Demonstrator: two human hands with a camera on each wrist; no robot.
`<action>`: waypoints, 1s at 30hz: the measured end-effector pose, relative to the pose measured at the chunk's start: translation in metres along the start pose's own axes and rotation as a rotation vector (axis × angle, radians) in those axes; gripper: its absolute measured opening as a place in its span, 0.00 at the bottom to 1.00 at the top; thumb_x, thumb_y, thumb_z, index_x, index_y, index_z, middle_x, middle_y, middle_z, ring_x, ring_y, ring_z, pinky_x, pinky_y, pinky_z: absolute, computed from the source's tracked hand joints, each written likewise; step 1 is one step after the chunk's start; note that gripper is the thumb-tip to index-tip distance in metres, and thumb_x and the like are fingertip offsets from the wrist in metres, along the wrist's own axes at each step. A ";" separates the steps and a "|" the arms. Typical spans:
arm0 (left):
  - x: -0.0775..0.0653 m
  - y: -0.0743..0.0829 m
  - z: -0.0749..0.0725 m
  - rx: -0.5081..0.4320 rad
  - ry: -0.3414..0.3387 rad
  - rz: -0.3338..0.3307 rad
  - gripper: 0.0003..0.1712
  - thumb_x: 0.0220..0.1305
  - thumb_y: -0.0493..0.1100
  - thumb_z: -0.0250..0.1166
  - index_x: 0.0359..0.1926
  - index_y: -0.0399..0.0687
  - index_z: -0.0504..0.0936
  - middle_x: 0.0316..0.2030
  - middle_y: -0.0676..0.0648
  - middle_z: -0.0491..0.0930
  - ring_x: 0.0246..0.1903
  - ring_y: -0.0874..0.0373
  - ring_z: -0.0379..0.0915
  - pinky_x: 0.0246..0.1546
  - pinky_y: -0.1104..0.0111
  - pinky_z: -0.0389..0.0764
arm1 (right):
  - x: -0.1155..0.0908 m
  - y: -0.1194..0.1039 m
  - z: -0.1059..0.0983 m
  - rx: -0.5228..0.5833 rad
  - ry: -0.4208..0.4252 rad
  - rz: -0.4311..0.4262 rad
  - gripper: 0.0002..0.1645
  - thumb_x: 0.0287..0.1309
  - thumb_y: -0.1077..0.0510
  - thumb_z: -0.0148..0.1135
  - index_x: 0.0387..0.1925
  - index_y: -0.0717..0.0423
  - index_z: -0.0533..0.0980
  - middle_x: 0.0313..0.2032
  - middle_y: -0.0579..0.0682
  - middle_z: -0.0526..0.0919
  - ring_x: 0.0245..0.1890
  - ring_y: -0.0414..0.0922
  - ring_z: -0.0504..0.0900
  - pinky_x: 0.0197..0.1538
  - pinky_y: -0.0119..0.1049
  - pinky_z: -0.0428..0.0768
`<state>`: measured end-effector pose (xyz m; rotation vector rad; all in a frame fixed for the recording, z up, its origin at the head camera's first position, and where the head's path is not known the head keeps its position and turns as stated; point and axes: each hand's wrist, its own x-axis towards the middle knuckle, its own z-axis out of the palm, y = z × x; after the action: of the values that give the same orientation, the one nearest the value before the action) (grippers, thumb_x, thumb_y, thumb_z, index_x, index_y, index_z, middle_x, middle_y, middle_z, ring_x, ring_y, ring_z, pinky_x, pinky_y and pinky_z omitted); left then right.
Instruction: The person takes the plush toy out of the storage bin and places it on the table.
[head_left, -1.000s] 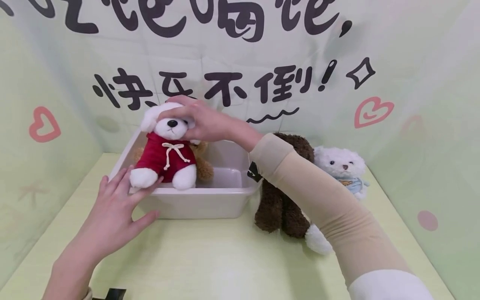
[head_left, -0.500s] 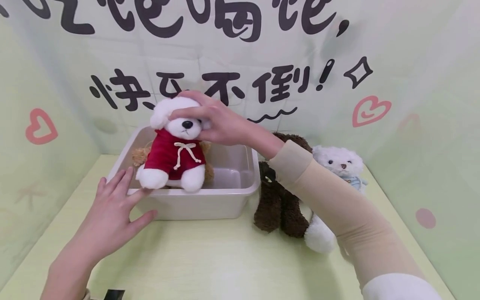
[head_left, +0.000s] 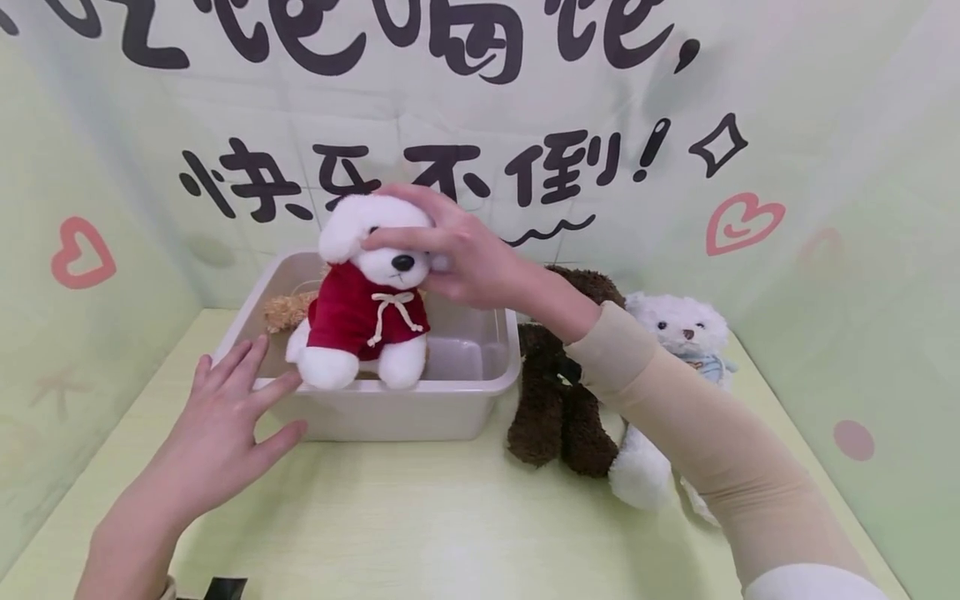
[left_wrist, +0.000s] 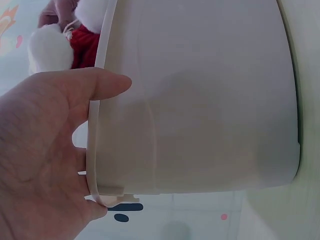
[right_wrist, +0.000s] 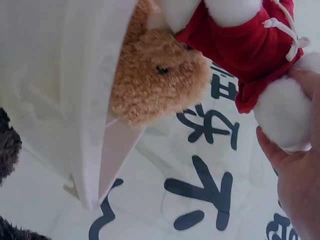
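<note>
My right hand (head_left: 468, 250) grips the head of a white plush dog (head_left: 367, 325) in a red drawstring hoodie, fingers across its face. The dog is upright above the front rim of a pale grey plastic tub (head_left: 390, 412), its white feet level with that rim. Inside the tub, partly hidden behind the dog, is a curly brown plush toy (right_wrist: 160, 75). My left hand (head_left: 213, 425) lies at the tub's front left corner with fingers spread and fairly straight. In the left wrist view its thumb (left_wrist: 107, 84) extends over the tub's outer wall.
Right of the tub a dark brown plush toy (head_left: 536, 417) and a white plush bear (head_left: 686, 329) with a light blue bib sit on the pale table (head_left: 420, 517). A white fluffy piece (head_left: 641, 471) shows beside them. A printed backdrop (head_left: 480, 108) stands behind.
My right hand has moved the plush dog to the right along the front of the tub, uncovering more of the brown toy's left side. The left hand stays nearly still.
</note>
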<state>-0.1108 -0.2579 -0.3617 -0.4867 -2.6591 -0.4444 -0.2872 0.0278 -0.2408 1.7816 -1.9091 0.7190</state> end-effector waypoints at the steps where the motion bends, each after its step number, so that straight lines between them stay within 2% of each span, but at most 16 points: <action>1: 0.000 0.000 0.000 0.001 -0.002 0.001 0.32 0.50 0.45 0.77 0.58 0.41 0.83 0.68 0.19 0.61 0.68 0.22 0.53 0.68 0.28 0.39 | -0.001 -0.001 -0.001 0.006 0.014 0.003 0.23 0.57 0.70 0.67 0.54 0.55 0.82 0.67 0.72 0.67 0.70 0.58 0.67 0.70 0.42 0.66; 6: -0.002 -0.002 -0.002 0.009 -0.013 0.000 0.36 0.52 0.47 0.77 0.62 0.42 0.81 0.68 0.18 0.60 0.68 0.21 0.53 0.69 0.29 0.36 | -0.007 -0.005 -0.008 0.029 0.039 -0.004 0.22 0.56 0.68 0.72 0.53 0.55 0.83 0.66 0.72 0.67 0.70 0.59 0.67 0.70 0.43 0.67; 11: -0.003 -0.003 -0.003 0.009 -0.019 0.001 0.40 0.53 0.48 0.76 0.68 0.51 0.77 0.69 0.18 0.59 0.69 0.21 0.52 0.68 0.28 0.36 | -0.018 -0.007 -0.017 0.025 0.055 -0.006 0.23 0.53 0.68 0.73 0.53 0.54 0.83 0.66 0.72 0.67 0.68 0.59 0.69 0.68 0.44 0.70; 18: -0.003 -0.002 -0.003 -0.003 -0.011 0.017 0.41 0.53 0.47 0.76 0.70 0.54 0.76 0.69 0.18 0.59 0.69 0.20 0.52 0.68 0.27 0.36 | -0.036 -0.012 -0.031 0.000 0.093 -0.042 0.23 0.53 0.68 0.73 0.52 0.54 0.83 0.65 0.73 0.68 0.67 0.62 0.70 0.67 0.48 0.71; 23: 0.001 0.000 -0.002 0.004 -0.007 0.038 0.42 0.52 0.48 0.78 0.70 0.55 0.76 0.69 0.18 0.59 0.69 0.20 0.53 0.67 0.26 0.39 | -0.053 -0.013 -0.045 -0.068 0.117 -0.050 0.27 0.49 0.71 0.73 0.51 0.50 0.82 0.63 0.74 0.70 0.65 0.66 0.71 0.65 0.55 0.72; 30: 0.001 -0.001 0.000 0.006 -0.003 0.041 0.43 0.51 0.48 0.77 0.70 0.57 0.75 0.68 0.18 0.60 0.68 0.21 0.54 0.66 0.26 0.39 | -0.075 -0.016 -0.062 -0.152 0.111 -0.005 0.31 0.46 0.74 0.72 0.52 0.47 0.82 0.63 0.74 0.70 0.64 0.68 0.70 0.62 0.61 0.72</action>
<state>-0.1119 -0.2586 -0.3612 -0.5388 -2.6476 -0.4240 -0.2677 0.1250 -0.2387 1.6198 -1.8348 0.6389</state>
